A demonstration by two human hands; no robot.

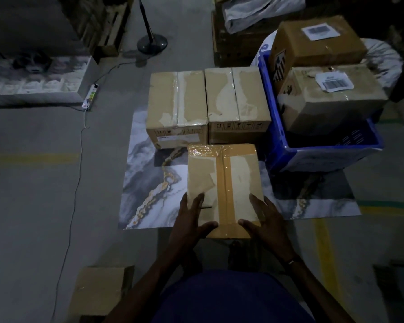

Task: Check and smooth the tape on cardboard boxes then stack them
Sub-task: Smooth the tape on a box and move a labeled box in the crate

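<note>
At the bottom of the frame, a person's two forearms reach up toward a cardboard box (224, 190) lying at the centre on a marble-patterned mat (145, 183). The left hand (191, 220) lies flat on the box's lower left part, fingers straight and thumb spread along the near edge. The right hand (264, 217) rests on the lower right corner the same way — fingers extended, holding nothing. A strip of brown tape (226, 194) runs down the middle of the box's top, with clear tape across its far end.

In the lower left, a small cardboard box (98, 290) sits on the grey floor.

Above the centre box, two taped boxes stand side by side on the mat, the left one (177, 106) touching the right one (238, 101).

To the right, a blue crate (275, 127) holds two more boxes, each bearing a white barcode label — the nearer (331, 99) below the farther (315, 40).

At upper left, a white power strip (90, 95) with its cable lies on the floor; a black stand base (152, 43) sits near the top.
</note>
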